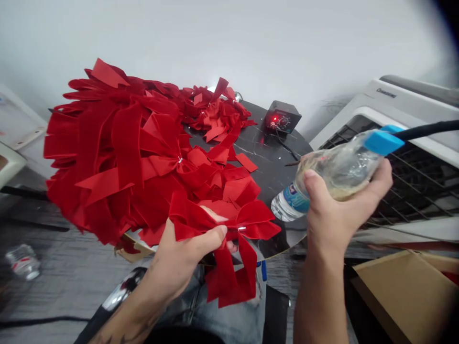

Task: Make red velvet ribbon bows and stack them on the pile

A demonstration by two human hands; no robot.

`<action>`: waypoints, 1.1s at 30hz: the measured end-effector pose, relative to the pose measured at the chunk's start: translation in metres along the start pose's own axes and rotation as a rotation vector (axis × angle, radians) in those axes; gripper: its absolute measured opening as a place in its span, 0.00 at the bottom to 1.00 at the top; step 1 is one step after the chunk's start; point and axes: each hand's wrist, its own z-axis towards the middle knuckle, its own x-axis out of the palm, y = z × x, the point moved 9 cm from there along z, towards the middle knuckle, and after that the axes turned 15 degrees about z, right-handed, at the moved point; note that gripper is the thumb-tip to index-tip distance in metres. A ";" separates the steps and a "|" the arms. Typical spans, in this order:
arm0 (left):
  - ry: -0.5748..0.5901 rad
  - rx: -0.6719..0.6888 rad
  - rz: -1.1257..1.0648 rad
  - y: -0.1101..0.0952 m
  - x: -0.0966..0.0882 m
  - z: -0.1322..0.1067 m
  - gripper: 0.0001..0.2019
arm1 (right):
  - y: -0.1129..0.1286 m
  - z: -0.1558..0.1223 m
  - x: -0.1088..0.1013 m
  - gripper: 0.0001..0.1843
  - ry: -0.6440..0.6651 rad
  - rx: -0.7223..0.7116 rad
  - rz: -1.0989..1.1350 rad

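My left hand [190, 248] pinches a red velvet bow [256, 220] near its middle, where a small shiny tie gathers it. Two notched ribbon tails hang below the fingers. My right hand [333, 205] is wrapped round a clear plastic bottle [347, 167] with a blue top, tilted over the table's right side. Something beige shows in the bottle, and a black cord runs from its top. A blue label [296, 196] sits below my thumb; I cannot tell if it belongs to the same bottle. A thin brown tip [292, 164] pokes out leftward beside the bottle.
A large heap of red bows [118, 143] covers the left of the dark round table [247, 138]. At its back stands a black control box [282, 117] with a dial and red light. A white air cooler [390, 110] and a cardboard box [409, 286] are on the right.
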 end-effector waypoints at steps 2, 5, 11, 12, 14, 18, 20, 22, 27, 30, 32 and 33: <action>0.085 -0.015 -0.010 0.001 0.003 0.000 0.06 | 0.005 -0.014 0.005 0.58 -0.008 0.028 -0.100; 0.165 -0.010 0.049 0.001 0.001 0.001 0.07 | 0.031 -0.056 0.005 0.50 -0.035 0.005 -0.067; 0.179 0.013 0.266 -0.002 -0.009 0.002 0.05 | 0.036 -0.101 0.016 0.20 0.249 0.264 0.244; 0.217 0.025 0.292 -0.003 -0.007 0.001 0.05 | 0.029 -0.105 0.022 0.18 0.352 0.372 0.294; 0.259 0.037 0.323 -0.003 -0.003 0.001 0.06 | 0.016 -0.113 0.034 0.14 0.520 0.570 0.349; 0.272 0.034 0.328 -0.004 0.002 -0.002 0.08 | 0.001 -0.119 0.037 0.06 0.542 0.763 0.331; 0.286 0.058 0.335 -0.008 0.004 -0.004 0.08 | -0.001 -0.122 0.040 0.05 0.545 0.794 0.339; 0.312 0.055 0.318 -0.009 0.007 -0.006 0.07 | 0.000 -0.122 0.041 0.05 0.531 0.772 0.325; 0.402 -0.018 0.234 0.001 0.013 -0.006 0.07 | 0.010 -0.114 0.035 0.05 0.445 0.614 0.215; 0.435 -0.007 0.204 0.006 0.018 -0.004 0.08 | 0.007 -0.117 0.033 0.07 0.401 0.633 0.199; 0.412 0.001 0.162 0.008 0.020 -0.002 0.08 | -0.002 -0.123 0.030 0.08 0.348 0.723 0.245; 0.389 0.009 0.132 0.008 0.021 -0.001 0.07 | -0.007 -0.126 0.027 0.08 0.317 0.773 0.282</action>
